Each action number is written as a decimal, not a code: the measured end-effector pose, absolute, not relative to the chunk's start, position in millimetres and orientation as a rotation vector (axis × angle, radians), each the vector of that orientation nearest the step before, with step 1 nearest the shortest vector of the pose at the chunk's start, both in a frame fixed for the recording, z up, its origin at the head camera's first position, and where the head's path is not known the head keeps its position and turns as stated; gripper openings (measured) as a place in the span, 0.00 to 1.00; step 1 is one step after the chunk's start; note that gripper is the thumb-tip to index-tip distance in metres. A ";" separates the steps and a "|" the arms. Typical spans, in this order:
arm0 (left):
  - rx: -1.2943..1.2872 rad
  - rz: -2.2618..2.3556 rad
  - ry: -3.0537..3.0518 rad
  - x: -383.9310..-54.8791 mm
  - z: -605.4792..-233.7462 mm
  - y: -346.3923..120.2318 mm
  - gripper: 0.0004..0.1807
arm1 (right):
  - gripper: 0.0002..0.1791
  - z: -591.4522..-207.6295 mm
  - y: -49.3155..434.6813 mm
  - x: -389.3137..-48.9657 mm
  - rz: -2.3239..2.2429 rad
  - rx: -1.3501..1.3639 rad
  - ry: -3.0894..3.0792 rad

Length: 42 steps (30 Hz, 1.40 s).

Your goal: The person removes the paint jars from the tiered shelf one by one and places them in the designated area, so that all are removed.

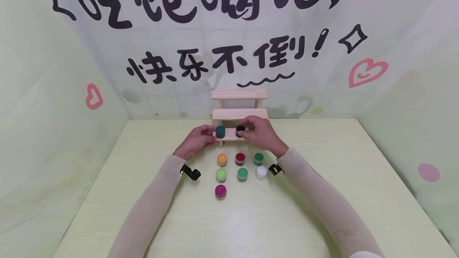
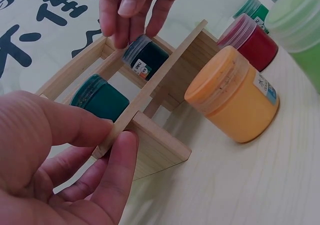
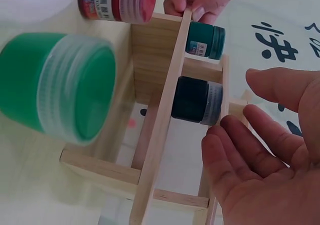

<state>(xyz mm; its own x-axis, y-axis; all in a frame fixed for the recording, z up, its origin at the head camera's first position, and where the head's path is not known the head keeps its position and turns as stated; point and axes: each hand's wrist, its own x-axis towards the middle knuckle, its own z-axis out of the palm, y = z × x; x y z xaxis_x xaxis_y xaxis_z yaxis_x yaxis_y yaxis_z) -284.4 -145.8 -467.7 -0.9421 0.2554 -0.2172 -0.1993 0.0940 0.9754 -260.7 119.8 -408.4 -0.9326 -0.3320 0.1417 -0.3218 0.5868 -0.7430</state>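
A three-step wooden stand [image 1: 240,113] is at the back of the table. On its lowest step sit a teal paint jar [image 1: 220,131] at the left and a black-looking paint jar [image 3: 192,100] near the middle. My left hand [image 1: 195,141] pinches the left end of that step between thumb and fingers, beside the teal jar. Around the dark jar, my right hand [image 1: 261,132] has its thumb and fingers spread. In the right wrist view its fingertips come close to the jar's lid; whether they touch I cannot tell.
Several paint jars stand in front of the stand: orange [image 1: 222,159], dark red [image 1: 240,159], green [image 1: 258,159], light green [image 1: 220,175], another green [image 1: 242,174], white [image 1: 261,172] and magenta [image 1: 220,191]. A printed cloth [image 1: 201,43] hangs behind the table.
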 end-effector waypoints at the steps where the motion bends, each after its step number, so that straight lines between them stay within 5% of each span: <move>1: 0.054 1.914 2.045 -284.7 -467.7 -145.8 0.21 | 0.17 -409.2 119.8 -261.8 -1.299 -0.572 2.779; 42: 0.001 1.904 2.028 -287.1 -467.0 -145.8 0.21 | 0.22 -429.3 123.2 -268.1 -1.225 -0.567 2.749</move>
<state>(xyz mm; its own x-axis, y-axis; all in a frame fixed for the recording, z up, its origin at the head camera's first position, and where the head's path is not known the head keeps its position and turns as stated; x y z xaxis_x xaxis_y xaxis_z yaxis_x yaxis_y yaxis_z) -287.1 -145.8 -467.0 -0.9359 0.2416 -0.2563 -0.2407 0.0928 0.9662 -268.1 123.2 -429.3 -0.9285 -0.3633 0.0772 -0.3003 0.6121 -0.7315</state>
